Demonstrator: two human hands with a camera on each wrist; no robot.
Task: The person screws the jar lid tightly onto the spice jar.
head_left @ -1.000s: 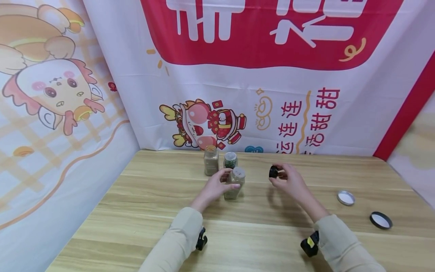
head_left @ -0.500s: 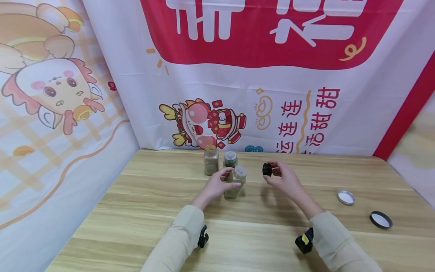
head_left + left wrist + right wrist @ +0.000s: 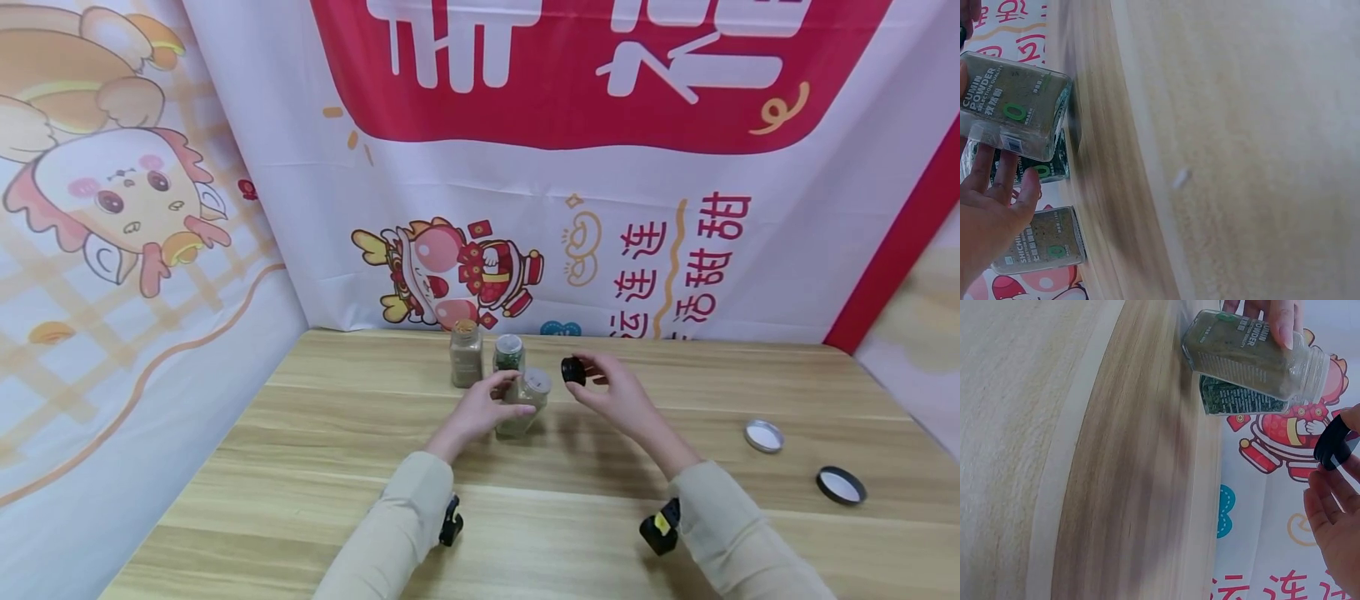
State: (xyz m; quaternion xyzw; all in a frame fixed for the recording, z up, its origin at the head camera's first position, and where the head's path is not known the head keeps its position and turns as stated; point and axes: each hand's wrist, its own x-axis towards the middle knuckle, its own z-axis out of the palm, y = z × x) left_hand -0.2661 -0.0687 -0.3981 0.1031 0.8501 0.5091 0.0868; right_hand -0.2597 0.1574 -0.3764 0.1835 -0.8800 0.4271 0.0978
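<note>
My left hand [image 3: 480, 417] holds a clear glass jar of cumin powder [image 3: 1013, 103], fingers and thumb round its sides. The jar leans slightly to the right, and its lidless threaded neck shows in the right wrist view. My right hand [image 3: 618, 400] pinches a black screw lid [image 3: 573, 371] between thumb and fingertips, just right of the jar's mouth and apart from it. Behind the cumin jar stands a jar of dark green flakes [image 3: 1241, 397], partly hidden. A brown spice jar [image 3: 467, 360], labelled Shichimi, stands to its left with no lid on.
On the wooden table [image 3: 315, 483], a silver-rimmed lid [image 3: 763, 436] and a black-rimmed lid [image 3: 841, 486] lie at the right, white insides up. A printed cloth [image 3: 660, 192] hangs just behind the table's back edge.
My right hand has moved left with the black lid, closer to the cumin powder jar. The cumin jar's top has tipped slightly to the right in my left hand.
</note>
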